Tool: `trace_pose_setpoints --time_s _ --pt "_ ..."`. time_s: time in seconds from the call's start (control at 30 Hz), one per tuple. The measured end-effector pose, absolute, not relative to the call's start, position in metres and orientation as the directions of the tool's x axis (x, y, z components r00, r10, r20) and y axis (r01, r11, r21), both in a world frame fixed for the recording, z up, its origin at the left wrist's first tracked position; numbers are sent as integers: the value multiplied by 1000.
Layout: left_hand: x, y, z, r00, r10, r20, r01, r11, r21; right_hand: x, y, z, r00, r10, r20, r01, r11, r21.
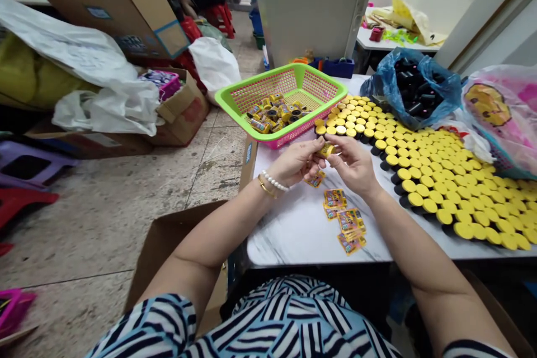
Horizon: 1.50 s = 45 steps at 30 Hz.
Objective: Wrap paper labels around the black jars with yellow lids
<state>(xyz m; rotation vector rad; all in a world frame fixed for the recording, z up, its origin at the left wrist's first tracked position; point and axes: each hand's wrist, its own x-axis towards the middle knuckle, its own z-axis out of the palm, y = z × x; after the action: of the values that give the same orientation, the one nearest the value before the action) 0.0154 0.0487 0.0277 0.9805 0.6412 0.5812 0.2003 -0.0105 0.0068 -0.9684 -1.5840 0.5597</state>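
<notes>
My left hand (296, 162) and my right hand (353, 163) meet above the white table (293, 235), both pinched on one small yellow-capped black tube (325, 150). Small printed stickers (346, 222) lie loose on the table just below my hands, one sticker (315, 180) under my left hand. A large field of upright yellow-capped tubes (436, 173) covers the table to the right. Behind my hands, a green and pink basket (268, 89) holds several labelled tubes (274, 113).
A blue bag of black tubes (413, 86) and a pink printed bag (503, 112) sit at the table's far right. Cardboard boxes (126, 11), white plastic bags (104, 84) and plastic stools (25, 162) crowd the floor on the left. An open box (168, 251) stands by my left elbow.
</notes>
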Motion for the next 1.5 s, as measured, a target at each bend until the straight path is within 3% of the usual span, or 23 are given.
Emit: trace_pose_setpoints --time_s 0.1,0.2,0.53,0.63,0.77,1.13,1.23,1.33,1.37,1.43,1.5 --pt "20 47 22 709 637 -301 -88 504 859 202 -7 5 -104 882 460 58 467 -882" --pt "21 46 20 713 599 -365 -25 542 840 202 -7 2 -51 887 459 -30 458 -888" --pt "21 43 26 696 588 -411 -53 614 788 181 -14 -13 153 849 505 79 499 -863" --pt "17 44 28 741 546 -391 -60 634 771 186 -12 -8 109 883 456 -24 461 -887" --pt "14 40 26 702 615 -360 -77 567 820 191 -13 -3 -6 901 435 -67 434 -899" --pt "20 42 18 712 641 -286 -88 485 870 181 -20 -5 149 849 506 59 503 -862" --pt "12 45 29 692 688 -220 -18 321 947 185 -17 -3 118 857 502 43 501 -864" --pt "-4 59 52 483 876 9 128 -80 989 195 -9 -3 95 886 453 16 454 -891" --pt "-10 68 60 375 917 135 217 -228 949 199 -6 -3 104 894 435 21 435 -900" --pt "-20 91 74 241 905 350 487 -424 763 207 1 -7 154 899 409 63 405 -912" --pt "-25 111 82 219 877 428 732 -438 521 215 6 -13 189 911 368 134 347 -928"
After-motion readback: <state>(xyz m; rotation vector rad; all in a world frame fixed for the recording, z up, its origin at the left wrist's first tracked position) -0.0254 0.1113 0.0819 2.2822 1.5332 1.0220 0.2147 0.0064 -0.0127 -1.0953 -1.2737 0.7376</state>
